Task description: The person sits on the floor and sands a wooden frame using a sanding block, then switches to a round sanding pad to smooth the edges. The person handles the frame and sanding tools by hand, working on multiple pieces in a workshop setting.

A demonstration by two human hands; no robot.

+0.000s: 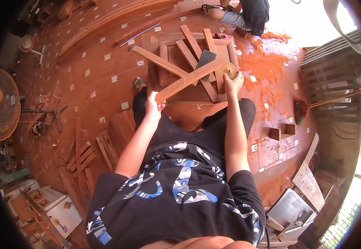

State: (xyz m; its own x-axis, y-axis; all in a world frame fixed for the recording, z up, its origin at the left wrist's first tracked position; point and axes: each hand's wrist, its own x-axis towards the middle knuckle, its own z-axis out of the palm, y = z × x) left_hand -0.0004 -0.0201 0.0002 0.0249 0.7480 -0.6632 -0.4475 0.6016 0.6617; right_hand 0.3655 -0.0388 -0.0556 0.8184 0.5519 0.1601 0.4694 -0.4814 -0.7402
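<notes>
My left hand (153, 107) is closed round the near end of a reddish wooden slat (189, 81), which slants up to the right. At the slat's far end, my right hand (233, 84) grips a round yellowish disc (230, 69) with a small dark centre; whether the disc touches the slat I cannot tell. Beneath lie several loose slats (159, 61), crossed over a panelled wooden board (164, 52) between my knees. A dark flat rectangular piece (206, 61) rests among them, partly covered by the held slat.
Orange sawdust (263, 62) covers the tiles to the right, near a broom (303, 108) and a small wooden bracket (283, 132). Another person (247, 18) crouches at the top. A standing fan (4, 103) and wood pieces (81, 159) are on the left; long planks (106, 27) lie beyond.
</notes>
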